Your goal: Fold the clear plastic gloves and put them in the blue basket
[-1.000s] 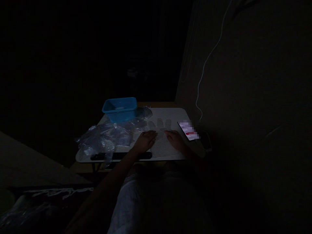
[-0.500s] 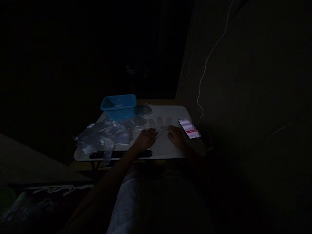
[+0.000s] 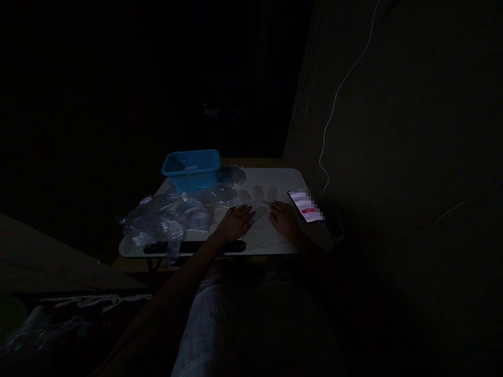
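Wall [image 3: 412,131], big and dim, goes up on the right side of this dark room. By it I see a white table [image 3: 271,175] with round corners. Someone sits close to it, with pale cloth [image 3: 204,324] over the lap. A messy heap of clear plastic [image 3: 168,214] covers much of the left part of the table, and a bit hangs over the near edge. Behind the heap is a blue tub [image 3: 198,180], open at the top. Near the middle, a thin, see-through shape like a glove [image 3: 258,193] lies flat, its round tips pointing away from the person. A long black strip [image 3: 233,246] runs along the near edge, under the left arm. The left hand [image 3: 236,223] lies palm down by the left side of the glove, fingers out straight and a little apart. The right hand [image 3: 283,218] is at the other side, fingers bent a bit; it is too dark to tell if they pinch anything. A lit phone [image 3: 306,207] lies just right of that hand. Thinnest is the white cord [image 3: 329,115], hanging in bends by the wall.
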A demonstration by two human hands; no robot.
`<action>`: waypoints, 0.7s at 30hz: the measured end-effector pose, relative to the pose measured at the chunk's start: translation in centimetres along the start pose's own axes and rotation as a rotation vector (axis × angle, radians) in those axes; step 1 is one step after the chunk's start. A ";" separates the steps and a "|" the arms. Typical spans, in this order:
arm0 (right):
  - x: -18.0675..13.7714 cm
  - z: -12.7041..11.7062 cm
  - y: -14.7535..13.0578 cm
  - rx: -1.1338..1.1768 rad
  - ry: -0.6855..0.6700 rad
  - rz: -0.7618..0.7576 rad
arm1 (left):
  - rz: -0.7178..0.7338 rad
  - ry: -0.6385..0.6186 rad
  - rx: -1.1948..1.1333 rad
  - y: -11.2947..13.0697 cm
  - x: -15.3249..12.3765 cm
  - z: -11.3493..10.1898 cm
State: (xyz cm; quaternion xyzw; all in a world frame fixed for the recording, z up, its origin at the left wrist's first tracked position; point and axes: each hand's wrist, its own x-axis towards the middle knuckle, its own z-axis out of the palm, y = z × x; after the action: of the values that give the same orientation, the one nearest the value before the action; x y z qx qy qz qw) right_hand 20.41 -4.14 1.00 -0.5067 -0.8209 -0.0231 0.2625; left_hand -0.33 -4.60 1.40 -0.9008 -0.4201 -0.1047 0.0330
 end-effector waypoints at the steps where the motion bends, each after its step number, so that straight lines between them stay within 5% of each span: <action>1: 0.0 0.0 0.0 0.001 0.002 -0.002 | -0.001 0.004 0.000 0.0 0.0 0.0; 21: -0.2 -0.4 -0.2 0.033 0.003 0.004 | -0.024 0.033 -0.037 0.1 0.0 -0.1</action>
State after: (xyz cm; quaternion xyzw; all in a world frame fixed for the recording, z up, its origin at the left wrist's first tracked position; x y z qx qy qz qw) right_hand 20.47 -4.46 1.27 -0.5038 -0.8198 -0.0097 0.2721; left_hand -0.28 -4.72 1.53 -0.8944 -0.4281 -0.1276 0.0219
